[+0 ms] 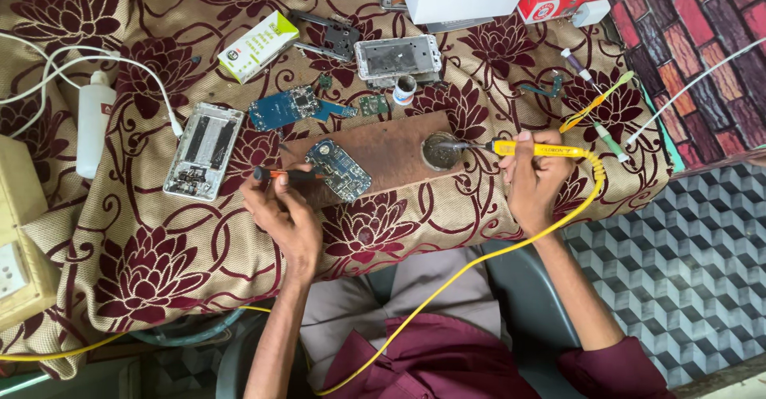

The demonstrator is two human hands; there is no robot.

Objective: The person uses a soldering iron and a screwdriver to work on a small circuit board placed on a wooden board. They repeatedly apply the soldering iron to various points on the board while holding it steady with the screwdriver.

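Two hands work at the middle of the frame. The right hand (533, 177), right of centre, is closed around a yellow soldering iron (536, 149), whose tip reaches left into a small round tin (441, 151); a yellow cord (511, 247) runs from the iron's back end down toward the bottom of the frame. The left hand (286, 214), left of centre, pinches a small orange-and-black tool (281, 175) between its fingers, with the tool's tip just beside a blue circuit board (341, 168). Board and tin both sit on a brown wooden slab (391, 156) at the centre. Around it, on the flowered cloth (159, 271), lie an opened phone (203, 150) at the left, a second blue board (285, 106) above, a phone frame (397, 57) at upper centre, a white-and-green box (258, 45), and a white bottle (93, 122) at far left.
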